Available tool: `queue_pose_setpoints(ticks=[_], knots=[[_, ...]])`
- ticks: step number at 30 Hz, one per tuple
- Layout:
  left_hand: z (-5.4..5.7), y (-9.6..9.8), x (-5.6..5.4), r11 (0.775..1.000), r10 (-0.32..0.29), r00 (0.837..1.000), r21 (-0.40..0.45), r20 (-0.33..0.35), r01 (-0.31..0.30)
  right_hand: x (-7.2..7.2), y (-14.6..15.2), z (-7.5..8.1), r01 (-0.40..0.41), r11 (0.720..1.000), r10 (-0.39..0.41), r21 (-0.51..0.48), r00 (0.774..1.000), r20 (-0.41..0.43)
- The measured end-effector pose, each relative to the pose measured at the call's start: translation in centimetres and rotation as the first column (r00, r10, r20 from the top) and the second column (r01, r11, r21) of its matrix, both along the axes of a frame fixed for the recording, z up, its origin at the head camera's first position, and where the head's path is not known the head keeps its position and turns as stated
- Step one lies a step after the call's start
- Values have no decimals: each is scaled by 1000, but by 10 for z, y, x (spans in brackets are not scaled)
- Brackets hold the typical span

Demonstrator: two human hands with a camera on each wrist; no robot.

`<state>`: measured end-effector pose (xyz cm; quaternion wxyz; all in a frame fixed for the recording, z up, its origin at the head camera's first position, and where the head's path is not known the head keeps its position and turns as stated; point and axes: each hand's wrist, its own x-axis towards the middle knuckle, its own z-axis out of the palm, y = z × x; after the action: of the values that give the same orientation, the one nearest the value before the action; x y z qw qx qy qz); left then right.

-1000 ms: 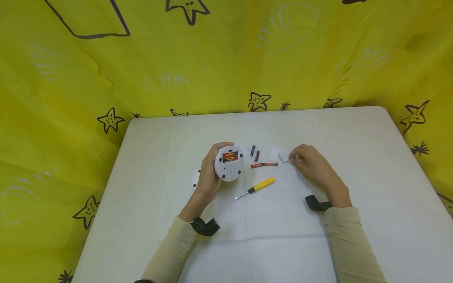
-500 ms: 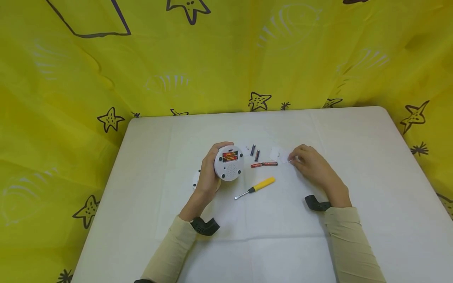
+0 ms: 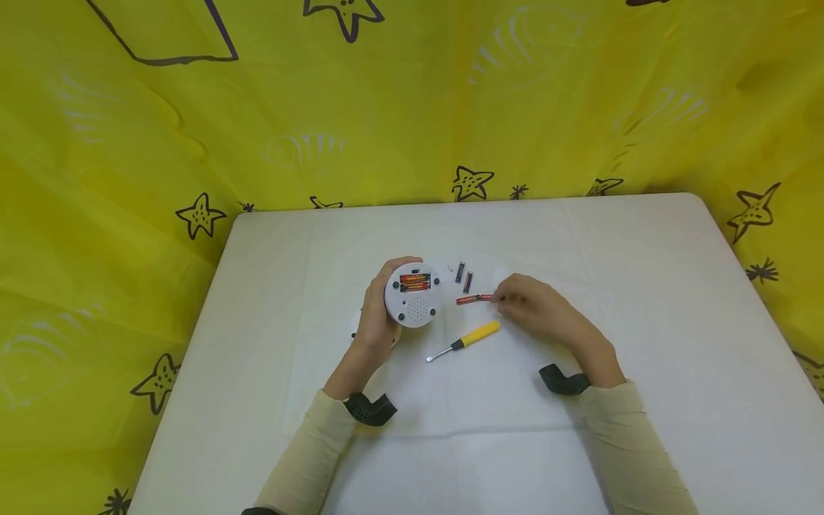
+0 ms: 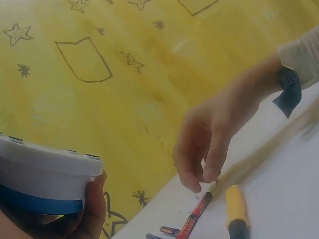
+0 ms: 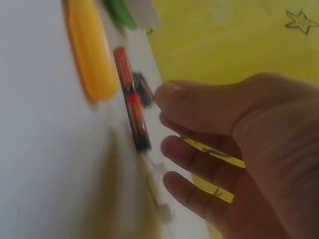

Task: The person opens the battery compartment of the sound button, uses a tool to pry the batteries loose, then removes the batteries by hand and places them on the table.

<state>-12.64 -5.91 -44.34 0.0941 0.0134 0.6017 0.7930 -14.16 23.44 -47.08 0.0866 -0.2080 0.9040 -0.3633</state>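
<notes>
My left hand (image 3: pixel 375 311) grips a round white battery-powered device (image 3: pixel 415 309), its underside turned up. Two red-and-black batteries (image 3: pixel 415 282) lie in its open compartment, above a patch of speaker holes and among dark rubber feet. A blue band (image 4: pixel 42 201) runs round its side in the left wrist view. My right hand (image 3: pixel 537 307) hovers over the right end of a pair of red batteries (image 5: pixel 135 119) lying end to end. Its fingers are loosely bent, and no object shows between thumb and fingers in the right wrist view.
A yellow-handled screwdriver (image 3: pixel 476 334) lies in front of the red batteries. Two dark batteries (image 3: pixel 468 282) lie behind them. Small pale pieces (image 5: pixel 167 214) rest beside my right hand. Another white item (image 3: pixel 356 330) with dark feet is mostly hidden behind my left wrist. A yellow curtain (image 3: pixel 412 107) hangs beyond the table.
My right hand has left the small white pieces it was pinching at and moved left and nearer, over the red batteries. My left hand and the device have shifted only slightly.
</notes>
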Motion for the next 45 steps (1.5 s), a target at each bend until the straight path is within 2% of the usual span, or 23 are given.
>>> queue_pose_setpoints(ticks=[3,10,15,22,33,38,41,45], knots=[[-1,0,0,1000,-5,1000,-1,-4,5,3,-8,1,-40,999,41,-25,998,44],[-3,-2,-1,1000,-21,1000,-11,4,21,6,-21,-3,-164,986,165,-14,983,76],[-3,-2,0,1000,-28,999,-2,31,28,9,-28,-4,-193,981,188,33,976,112],[-2,-3,1,998,-26,997,51,79,22,13,-40,-8,-243,964,239,107,970,45],[-1,-5,-1,993,13,990,110,143,-29,15,-42,-4,-268,956,263,122,963,51],[-2,-5,0,991,32,987,123,154,-52,16,-43,1,-238,967,234,93,971,49],[-3,-7,0,994,29,988,104,154,-46,20,-43,5,-214,975,213,65,977,15],[-4,-10,0,996,24,991,86,130,-35,26,-41,8,-164,986,168,43,979,-114]])
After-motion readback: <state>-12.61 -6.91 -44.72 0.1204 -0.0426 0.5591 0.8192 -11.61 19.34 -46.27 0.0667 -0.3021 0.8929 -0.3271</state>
